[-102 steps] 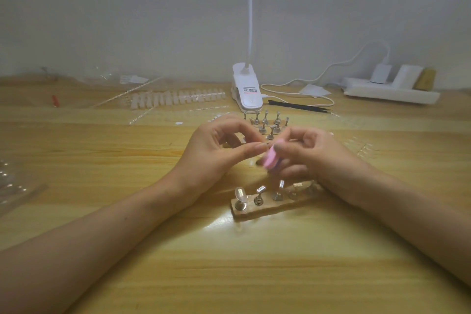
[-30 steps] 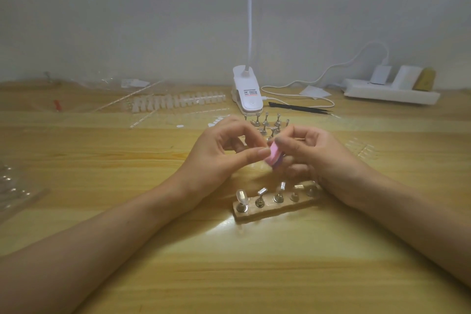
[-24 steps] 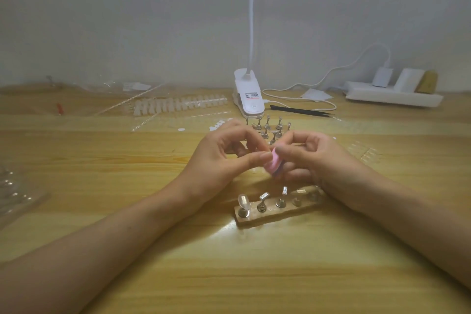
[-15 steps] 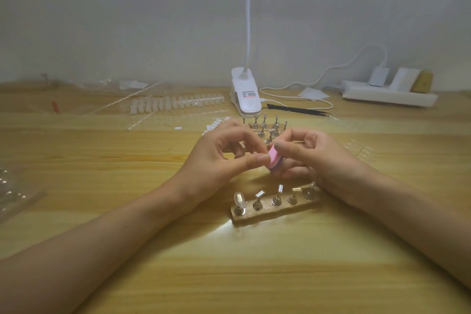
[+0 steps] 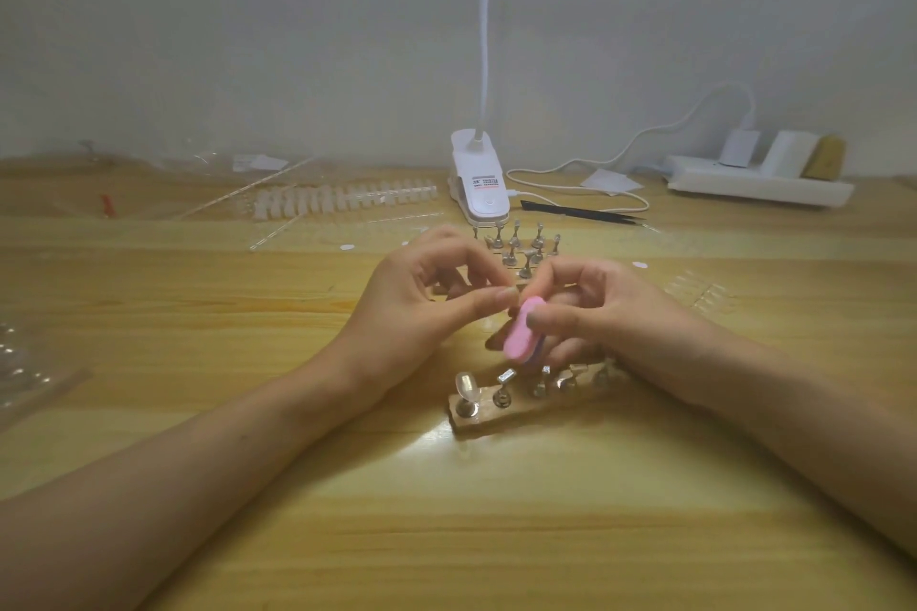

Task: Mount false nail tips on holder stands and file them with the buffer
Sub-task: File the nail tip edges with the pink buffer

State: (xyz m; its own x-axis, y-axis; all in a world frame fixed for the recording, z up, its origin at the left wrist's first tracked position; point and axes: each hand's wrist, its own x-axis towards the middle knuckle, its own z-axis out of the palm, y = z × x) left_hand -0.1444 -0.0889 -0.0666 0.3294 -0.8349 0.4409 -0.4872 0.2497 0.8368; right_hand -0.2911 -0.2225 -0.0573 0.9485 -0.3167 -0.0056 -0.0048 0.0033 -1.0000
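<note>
The job was barely begun. Only one mounted tip (image 5: 466, 383) stood on the leftmost of five stands in the wooden block (image 5: 477, 421) on the table (image 5: 446, 536); the other four stood bare. Just beyond the block, the right hand (image 5: 613, 313) gripped the pink buffer (image 5: 520, 338) with curled fingers. The left hand (image 5: 422, 308) pinched thumb and forefinger at the buffer's far end, seemingly on a nail tip too small to make out. A strip of tips (image 5: 342, 201) waited far left, so most of the work remained.
</note>
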